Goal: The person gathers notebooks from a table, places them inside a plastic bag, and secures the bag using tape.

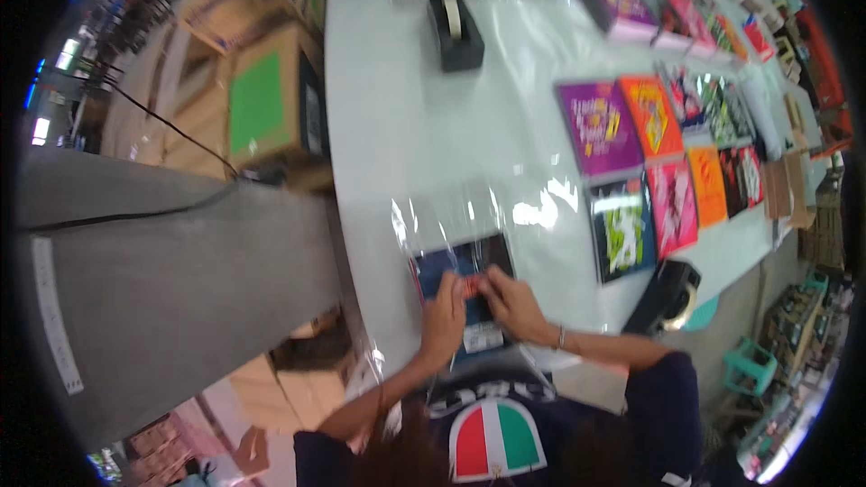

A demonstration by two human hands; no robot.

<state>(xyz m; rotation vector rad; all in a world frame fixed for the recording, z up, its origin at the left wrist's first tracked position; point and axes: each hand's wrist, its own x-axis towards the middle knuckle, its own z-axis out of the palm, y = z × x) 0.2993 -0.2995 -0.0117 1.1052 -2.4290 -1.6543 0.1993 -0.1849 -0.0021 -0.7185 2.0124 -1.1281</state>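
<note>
A dark blue and black flat item (492, 254), like a book in glossy clear wrap, lies near the table's front edge. Over its middle, my left hand (442, 317) and my right hand (516, 307) come together at a small red strip (471, 286). The thumbs and fingertips of both hands look pinched on its two ends. Blur hides what exactly the strip is and whether it touches the wrap. A white label (483, 337) shows on the dark item's near part.
A black tape dispenser (456, 32) stands at the far side; another tape dispenser (663, 299) sits at the right front edge. Stacks of colourful books (603, 131) fill the table's right. Left are a grey surface (180, 261) with a black cable and cardboard boxes (271, 104).
</note>
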